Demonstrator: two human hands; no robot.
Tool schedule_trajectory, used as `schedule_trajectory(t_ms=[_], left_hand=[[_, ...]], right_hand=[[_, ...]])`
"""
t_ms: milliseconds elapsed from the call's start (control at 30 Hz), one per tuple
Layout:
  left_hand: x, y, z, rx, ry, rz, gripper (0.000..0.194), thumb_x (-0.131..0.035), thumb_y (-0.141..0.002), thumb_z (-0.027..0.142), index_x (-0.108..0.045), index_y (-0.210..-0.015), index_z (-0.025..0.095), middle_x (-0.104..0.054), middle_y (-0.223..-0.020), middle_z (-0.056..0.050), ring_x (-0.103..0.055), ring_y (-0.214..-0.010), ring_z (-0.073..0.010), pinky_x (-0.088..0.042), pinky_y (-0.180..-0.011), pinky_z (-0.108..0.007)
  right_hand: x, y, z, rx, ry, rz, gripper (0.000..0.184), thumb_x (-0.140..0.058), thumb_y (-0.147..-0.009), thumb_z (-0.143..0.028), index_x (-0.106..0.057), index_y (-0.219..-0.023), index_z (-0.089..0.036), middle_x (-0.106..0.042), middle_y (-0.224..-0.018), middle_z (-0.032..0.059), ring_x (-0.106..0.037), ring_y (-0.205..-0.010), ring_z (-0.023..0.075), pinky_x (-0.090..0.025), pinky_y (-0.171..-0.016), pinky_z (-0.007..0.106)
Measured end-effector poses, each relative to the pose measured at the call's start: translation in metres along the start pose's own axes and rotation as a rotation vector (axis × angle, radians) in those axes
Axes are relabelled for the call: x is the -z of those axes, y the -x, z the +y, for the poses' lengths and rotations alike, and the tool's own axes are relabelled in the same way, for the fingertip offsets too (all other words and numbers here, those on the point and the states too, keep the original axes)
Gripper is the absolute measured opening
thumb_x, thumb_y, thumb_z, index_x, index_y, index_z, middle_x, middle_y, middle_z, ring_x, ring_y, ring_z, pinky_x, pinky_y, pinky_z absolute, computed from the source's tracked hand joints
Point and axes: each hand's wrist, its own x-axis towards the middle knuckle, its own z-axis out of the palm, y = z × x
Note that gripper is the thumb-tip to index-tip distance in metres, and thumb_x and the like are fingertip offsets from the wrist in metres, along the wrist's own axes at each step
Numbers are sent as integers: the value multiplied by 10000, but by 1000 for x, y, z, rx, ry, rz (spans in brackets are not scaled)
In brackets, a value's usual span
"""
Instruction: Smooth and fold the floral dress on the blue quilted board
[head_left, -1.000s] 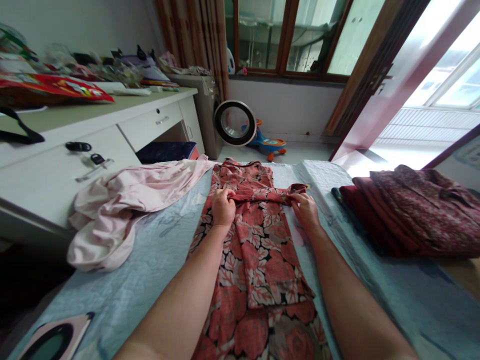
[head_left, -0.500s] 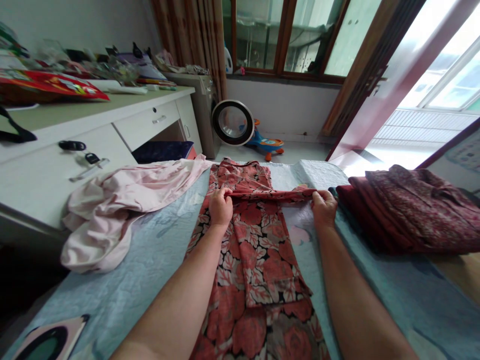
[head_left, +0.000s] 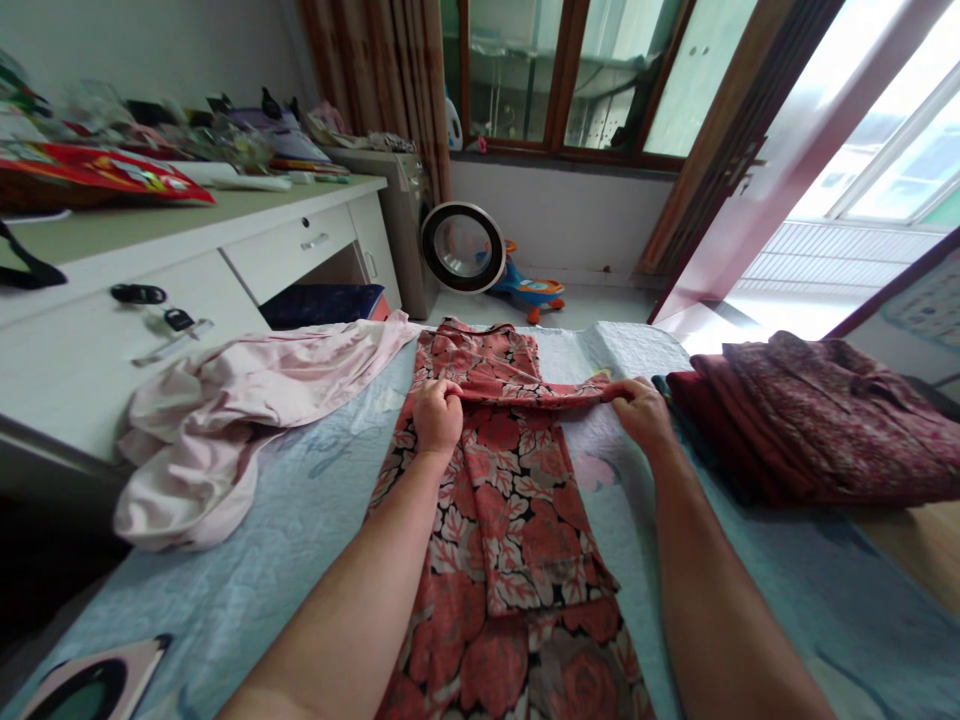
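Our left hand (head_left: 438,415) and right hand (head_left: 639,408) pinch the floral garment (head_left: 523,485) between thumbs and fingers, near frame centre.

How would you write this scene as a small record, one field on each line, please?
Left hand: pinches the garment at its left side
Right hand: pinches the end of a strip of the garment, past its right edge
Garment: red, floral, laid on a blue cover
At left: pink cloth, crumpled
At right: clothes stack, folded
Far left: desk, red packet on top
Beyond: washer, round door open; blue toy
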Motion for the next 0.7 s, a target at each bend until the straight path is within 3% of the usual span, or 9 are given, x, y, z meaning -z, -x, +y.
schedule_trajectory(t_ms=[100,233,367,433,533,700], left_hand=[[2,0,2,-3,-3,5,206,-450,-711,81,-580,-646,227,-628,-796,-67,-599,-895,-256,-460,-933,-398],[2,0,3,-6,-12,-20,221,-438,-698,79,-588,-631,227,-631,-774,-66,-601,-878,-256,-458,-918,-392],[1,1,4,14,-8,-63,214,-439,-690,92,-602,-638,221,-663,-767,-60,-614,-854,-247,-452,-903,-375],[1,1,5,41,7,-93,199,-455,-720,123,-622,-668,216,-679,-768,-51,-621,-836,-237,-457,-864,-356],[0,3,7,67,-1,-134,186,-479,-796,205,-649,-721,208,-689,-770,-46,-622,-790,-224,-457,-787,-331],[6,7,18,-22,-160,-101,156,-527,-853,250,-659,-785,201,-694,-813,-69,-613,-831,-254,-444,-823,-370]], right_hand=[[11,-5,-5,38,151,-38,175,-537,-661,-259,-704,-655,-208,-608,-799,52,-556,-791,195,-456,-771,322],[27,-11,-10,83,264,-167,163,-559,-665,-251,-709,-632,-197,-671,-980,71,-588,-914,208,-428,-849,323],[39,-11,-13,-55,342,-629,227,-556,-708,-299,-672,-544,-192,-636,-672,26,-554,-666,164,-398,-628,279],[40,-10,-14,-109,361,-772,279,-562,-733,-338,-657,-516,-192,-567,-545,6,-497,-568,145,-352,-557,276],[33,-9,-16,-93,382,-704,288,-573,-762,-347,-665,-543,-185,-559,-529,-1,-471,-544,128,-327,-549,269],[1,-6,-9,-31,402,-403,192,-567,-769,-284,-705,-687,-178,-647,-657,28,-531,-627,146,-359,-592,254]])
